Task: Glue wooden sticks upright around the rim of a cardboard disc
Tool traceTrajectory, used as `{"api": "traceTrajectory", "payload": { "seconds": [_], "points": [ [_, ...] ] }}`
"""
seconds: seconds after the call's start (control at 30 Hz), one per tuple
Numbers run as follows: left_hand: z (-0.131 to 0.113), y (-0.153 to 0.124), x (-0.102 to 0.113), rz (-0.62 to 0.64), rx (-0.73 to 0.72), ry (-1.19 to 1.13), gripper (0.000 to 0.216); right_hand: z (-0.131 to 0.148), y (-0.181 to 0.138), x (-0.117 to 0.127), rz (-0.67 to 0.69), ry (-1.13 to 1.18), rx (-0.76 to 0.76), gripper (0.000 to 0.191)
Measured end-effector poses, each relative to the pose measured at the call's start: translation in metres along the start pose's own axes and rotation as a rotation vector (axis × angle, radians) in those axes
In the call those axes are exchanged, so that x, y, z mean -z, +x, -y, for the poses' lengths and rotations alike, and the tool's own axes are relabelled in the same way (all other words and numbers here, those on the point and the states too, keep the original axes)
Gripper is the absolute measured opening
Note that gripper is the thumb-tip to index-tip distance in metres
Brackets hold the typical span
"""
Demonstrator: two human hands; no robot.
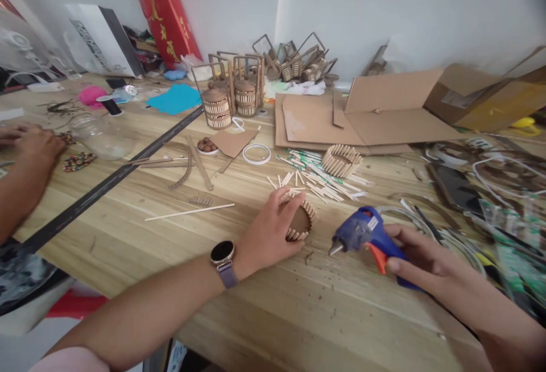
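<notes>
My left hand [267, 235], with a watch [222, 252] on its wrist, is wrapped round a small round basket [302, 221] of short wooden sticks and brown cardboard. The basket stands on the wooden table, partly hidden by my fingers. To its right, my right hand [430, 264] grips a blue glue gun [362, 232] by the handle. The gun's metal nozzle points left and down, apart from the basket. Its orange trigger shows in front of my fingers. Cut sticks [324, 187] lie scattered behind the basket, beside a second ring of sticks [341, 160].
Finished lidded baskets [216, 107] stand behind, left of flat cardboard [315, 122]. A white tape ring [256, 154] and a long thin stick [190, 212] lie nearer. Cables and a dark phone [456, 184] are at right. Another person's hand [38, 141] rests at far left.
</notes>
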State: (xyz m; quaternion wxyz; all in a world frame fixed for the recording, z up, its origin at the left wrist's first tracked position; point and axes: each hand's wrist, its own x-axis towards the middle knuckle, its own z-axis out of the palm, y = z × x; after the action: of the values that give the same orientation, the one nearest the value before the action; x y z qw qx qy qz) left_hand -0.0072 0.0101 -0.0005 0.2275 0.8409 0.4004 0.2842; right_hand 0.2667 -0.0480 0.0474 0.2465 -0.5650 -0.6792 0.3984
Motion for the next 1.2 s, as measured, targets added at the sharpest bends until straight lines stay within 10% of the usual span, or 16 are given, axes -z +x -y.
{"api": "traceTrajectory", "payload": {
  "seconds": [0.2, 0.53, 1.2],
  "points": [
    [0.002, 0.0, -0.001, -0.007, -0.017, -0.008, 0.092, -0.009, -0.001, -0.02, -0.261, 0.23, -0.161, 0.037],
    [0.002, -0.001, -0.002, -0.02, -0.026, 0.001, 0.092, -0.012, 0.001, -0.04, -0.28, 0.346, -0.369, 0.054],
    [0.002, -0.001, -0.001, -0.022, -0.031, 0.006, 0.091, -0.01, 0.01, -0.037, -0.076, -0.198, 0.049, 0.032]
  ]
}}
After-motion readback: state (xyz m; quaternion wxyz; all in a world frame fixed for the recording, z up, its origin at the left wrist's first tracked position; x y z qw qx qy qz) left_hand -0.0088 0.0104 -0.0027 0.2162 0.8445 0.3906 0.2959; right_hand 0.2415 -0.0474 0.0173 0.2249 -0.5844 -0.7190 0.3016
